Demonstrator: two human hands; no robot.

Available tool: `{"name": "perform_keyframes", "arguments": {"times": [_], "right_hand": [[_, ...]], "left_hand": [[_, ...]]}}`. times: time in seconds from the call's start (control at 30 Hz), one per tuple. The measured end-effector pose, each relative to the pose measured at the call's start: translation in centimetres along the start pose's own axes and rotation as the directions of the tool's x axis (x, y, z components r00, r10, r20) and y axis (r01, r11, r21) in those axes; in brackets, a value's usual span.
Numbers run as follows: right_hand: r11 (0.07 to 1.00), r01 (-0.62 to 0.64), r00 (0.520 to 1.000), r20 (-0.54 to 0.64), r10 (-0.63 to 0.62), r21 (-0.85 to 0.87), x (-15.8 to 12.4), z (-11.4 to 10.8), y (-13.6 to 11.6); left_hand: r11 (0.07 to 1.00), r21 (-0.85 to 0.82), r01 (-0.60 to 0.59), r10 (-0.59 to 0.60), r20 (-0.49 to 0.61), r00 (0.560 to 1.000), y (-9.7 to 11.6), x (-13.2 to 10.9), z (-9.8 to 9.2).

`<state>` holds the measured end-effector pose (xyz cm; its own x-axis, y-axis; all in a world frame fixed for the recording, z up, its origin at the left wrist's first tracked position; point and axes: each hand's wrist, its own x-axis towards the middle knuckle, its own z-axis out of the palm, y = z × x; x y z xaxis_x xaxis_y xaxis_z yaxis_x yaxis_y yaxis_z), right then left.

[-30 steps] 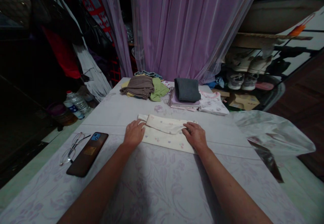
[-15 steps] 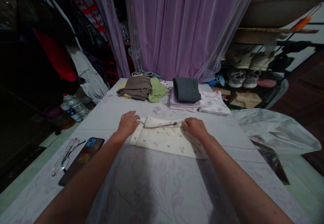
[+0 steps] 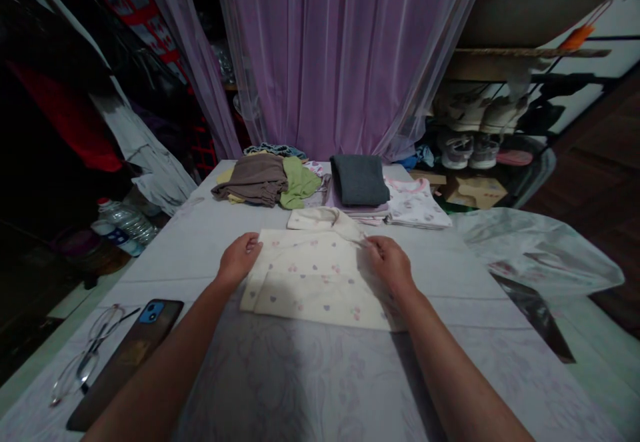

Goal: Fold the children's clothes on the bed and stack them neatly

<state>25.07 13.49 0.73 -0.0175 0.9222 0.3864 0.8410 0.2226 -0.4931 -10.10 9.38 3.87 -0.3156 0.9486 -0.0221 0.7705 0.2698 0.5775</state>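
Observation:
A cream garment (image 3: 315, 275) with small coloured hearts lies spread flat on the patterned cloth that covers the table (image 3: 310, 375). My left hand (image 3: 239, 257) pinches its upper left corner, fingers curled on the fabric. At its upper right edge, my right hand (image 3: 391, 265) grips the cloth with closed fingers. A folded cream flap (image 3: 316, 217) of the garment reaches away from me toward the stacks at the back.
At the far end lie a brown and green pile of clothes (image 3: 265, 181), a folded grey item (image 3: 359, 179) on a stack, and a white printed garment (image 3: 415, 203). A phone (image 3: 129, 355) and glasses (image 3: 83, 364) rest at the left. A water bottle (image 3: 120, 226) stands off the table's left side.
Both hands have opened the garment out away from me, so it now lies wider and flatter. The camera has tipped and shifted, sliding the phone and glasses lower left.

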Motion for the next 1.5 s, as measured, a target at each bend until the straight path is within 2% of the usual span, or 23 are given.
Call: {"name": "perform_keyframes", "arguments": {"times": [0.13,0.23,0.33,0.43,0.53,0.67,0.8,0.9,1.07,1.17,1.23,1.37,1.5], "right_hand": [[0.996,0.087,0.995,-0.049,-0.088,-0.016,-3.7,-0.3,0.2],[0.993,0.116,0.991,-0.069,-0.118,-0.036,-5.5,-0.8,-0.5],[0.990,0.130,0.991,0.037,-0.128,-0.059,-6.9,-1.7,-1.8],[0.983,0.143,0.981,0.150,-0.125,-0.113,-8.4,-2.3,-3.1],[0.975,0.144,0.982,0.148,-0.119,-0.170,-9.6,-2.5,-3.6],[0.973,0.155,0.985,0.106,-0.138,-0.170,-10.3,-2.2,-3.3],[0.977,0.209,0.977,0.061,-0.206,-0.048,-10.6,-1.8,-2.8],[0.973,0.232,0.973,0.018,-0.232,0.018,-10.8,-1.6,-2.6],[0.974,0.209,0.978,0.003,-0.210,0.089,-11.1,-1.5,-2.5],[0.976,0.185,0.983,-0.007,-0.185,0.112,-11.2,-1.4,-2.4],[0.971,0.220,0.975,-0.018,-0.219,0.091,-11.4,-1.5,-2.4],[0.944,0.320,0.948,-0.035,-0.318,0.078,-12.3,-2.0,-2.4],[0.936,0.335,0.942,-0.032,-0.333,0.110,-13.1,-2.7,-2.6]], "left_hand": [[0.996,0.045,0.079,-0.082,0.065,0.995,-1.0,-2.3,-0.8],[0.991,0.101,0.087,-0.098,0.114,0.989,-1.0,-3.6,-1.3],[0.990,0.124,0.069,-0.084,0.121,0.989,-1.1,-4.8,-1.4],[0.996,0.077,0.049,-0.056,0.084,0.995,-1.7,-6.2,-1.0],[0.999,0.039,-0.018,0.018,0.006,1.000,-2.6,-7.9,-0.4],[0.983,0.119,-0.137,0.147,-0.079,0.986,-3.2,-9.3,0.3],[0.984,0.120,-0.134,0.147,-0.104,0.984,-3.3,-9.3,0.6],[0.986,0.029,-0.163,0.165,-0.116,0.979,-3.7,-9.1,0.6],[0.944,-0.237,-0.230,0.195,-0.161,0.967,-4.6,-10.0,0.7],[0.913,-0.333,-0.234,0.195,-0.146,0.970,-4.8,-10.7,0.9],[0.905,-0.358,-0.231,0.201,-0.120,0.972,-4.8,-11.1,0.9],[0.915,-0.335,-0.222,0.222,-0.041,0.974,-4.6,-11.9,0.4],[0.934,-0.277,-0.225,0.231,-0.012,0.973,-4.7,-12.5,-0.1]]}}
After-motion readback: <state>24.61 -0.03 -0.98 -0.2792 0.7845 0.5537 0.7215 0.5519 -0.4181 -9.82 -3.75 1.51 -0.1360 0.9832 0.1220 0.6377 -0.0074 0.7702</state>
